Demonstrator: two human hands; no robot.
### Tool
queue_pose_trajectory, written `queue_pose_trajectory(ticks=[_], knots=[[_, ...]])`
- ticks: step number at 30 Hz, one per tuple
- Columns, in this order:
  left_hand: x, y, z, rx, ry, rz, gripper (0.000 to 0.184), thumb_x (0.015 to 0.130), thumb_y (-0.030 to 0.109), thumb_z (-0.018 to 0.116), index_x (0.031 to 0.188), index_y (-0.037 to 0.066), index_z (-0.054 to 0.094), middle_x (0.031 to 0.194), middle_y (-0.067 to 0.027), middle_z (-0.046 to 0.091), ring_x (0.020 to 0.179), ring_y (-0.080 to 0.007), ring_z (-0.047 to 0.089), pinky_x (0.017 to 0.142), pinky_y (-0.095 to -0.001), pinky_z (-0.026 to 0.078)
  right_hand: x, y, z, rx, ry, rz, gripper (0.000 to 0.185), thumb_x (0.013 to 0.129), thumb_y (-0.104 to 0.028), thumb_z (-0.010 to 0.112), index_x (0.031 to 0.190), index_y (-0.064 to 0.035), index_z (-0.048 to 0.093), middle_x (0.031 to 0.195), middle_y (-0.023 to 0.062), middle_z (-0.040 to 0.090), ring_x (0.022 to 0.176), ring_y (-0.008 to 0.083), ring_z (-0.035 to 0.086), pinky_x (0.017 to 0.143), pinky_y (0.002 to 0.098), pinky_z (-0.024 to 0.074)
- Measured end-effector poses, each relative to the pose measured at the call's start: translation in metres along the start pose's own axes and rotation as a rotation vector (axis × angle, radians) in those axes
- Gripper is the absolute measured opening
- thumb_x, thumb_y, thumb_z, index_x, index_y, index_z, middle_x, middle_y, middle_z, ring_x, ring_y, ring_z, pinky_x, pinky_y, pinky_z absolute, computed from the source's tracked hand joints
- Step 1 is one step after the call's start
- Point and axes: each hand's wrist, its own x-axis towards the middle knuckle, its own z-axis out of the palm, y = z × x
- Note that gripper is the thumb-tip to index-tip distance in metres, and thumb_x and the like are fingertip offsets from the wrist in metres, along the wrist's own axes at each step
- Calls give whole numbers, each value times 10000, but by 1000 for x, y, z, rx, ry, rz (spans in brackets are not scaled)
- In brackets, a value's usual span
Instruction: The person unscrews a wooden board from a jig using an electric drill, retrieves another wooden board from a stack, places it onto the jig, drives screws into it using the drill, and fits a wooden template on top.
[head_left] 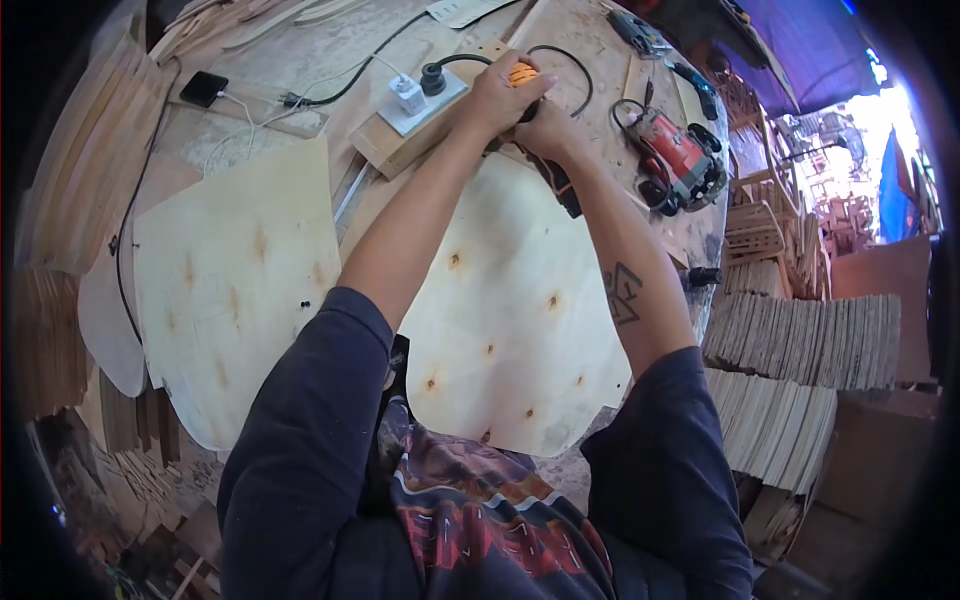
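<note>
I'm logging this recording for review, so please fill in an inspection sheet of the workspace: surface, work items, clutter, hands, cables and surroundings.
Surface: worn, dusty-looking tabletop.
Work items: orange-and-black tool in both hands; pale wood sheet with brown spots, between the forearms in the picture.
Clutter: second pale sheet and phone at picture left; red power tool at picture right.
Hands: left hand and right hand closed around the tool, hiding much of it.
Cables: black plug and white adapter in a white socket board; a loose plug lies nearby.
Surroundings: stacked wood pieces at picture right.
</note>
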Motion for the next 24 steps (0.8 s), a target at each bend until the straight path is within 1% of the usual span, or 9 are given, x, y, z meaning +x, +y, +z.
queue_pose_trajectory(ticks=[1, 2, 4, 5, 6, 8, 9, 14, 24], knots=[[-1, -3, 0, -50, -9, -6, 294, 777, 289, 743, 892, 65, 591, 767, 5, 580, 683, -71, 525, 621, -224, 450, -6, -6, -4, 116, -76, 0, 404, 698, -244, 709, 1002, 9, 624, 801, 134, 667, 670, 232, 652, 606, 337, 534], [-1, -6, 1, -97, -18, -12, 285, 779, 283, 742, 892, 67, 594, 764, 8, 578, 677, -67, 522, 615, -219, 447, -7, -3, -3, 123, -69, 6, 404, 698, -244, 709, 1002, 9, 624, 801, 134, 667, 670, 232, 652, 606, 337, 534], [-2, -2, 3, -40, -27, 15, 270, 786, 270, 739, 890, 66, 596, 761, 14, 573, 677, -58, 516, 611, -206, 441, -2, 0, -2, 172, -154, -52, 248, 690, -133, 690, 890, -4, 620, 721, 74, 635, 606, 172, 599, 537, 313, 482], [-2, -2, 6, -24, -40, 34, 270, 788, 268, 737, 889, 62, 595, 761, 15, 572, 676, -59, 515, 610, -204, 440, -1, 3, 0, 157, -142, -89, 225, 704, -102, 663, 894, 3, 601, 728, 77, 629, 579, 161, 582, 505, 308, 479], [0, -1, 9, -10, -48, 54, 270, 791, 266, 735, 887, 58, 594, 761, 16, 571, 676, -59, 513, 609, -201, 438, -3, 2, -1, 152, -136, -90, 225, 704, -102, 663, 894, 3, 601, 728, 77, 629, 579, 161, 582, 505, 308, 479], [2, 2, 12, -36, -54, 33, 275, 790, 269, 736, 886, 54, 593, 765, 15, 572, 677, -59, 513, 610, -202, 438, -7, 2, 0, 322, -103, -18, 217, 712, -83, 648, 906, 1, 598, 723, 82, 618, 568, 172, 579, 491, 304, 481], [1, 3, 12, -53, -71, 4, 281, 789, 271, 737, 885, 50, 592, 769, 15, 572, 678, -60, 512, 611, -203, 438, -8, 2, 0, 323, -83, 13, 180, 718, -73, 634, 875, 5, 595, 705, 84, 605, 559, 177, 575, 480, 303, 482], [8, 8, 9, -62, -76, 48, 299, 785, 277, 741, 894, 42, 591, 769, 5, 573, 680, -61, 513, 614, -202, 439, -6, -3, -8, 371, -98, 29, 184, 702, -105, 657, 831, 10, 594, 689, 76, 594, 550, 170, 566, 487, 304, 481], [7, 26, 10, -59, -73, 65, 307, 783, 285, 743, 888, 40, 590, 762, 6, 578, 690, -61, 520, 618, -209, 440, -12, -7, -18, 260, -86, -24, 161, 690, -128, 650, 803, -20, 610, 658, 59, 585, 547, 160, 563, 490, 295, 475]])
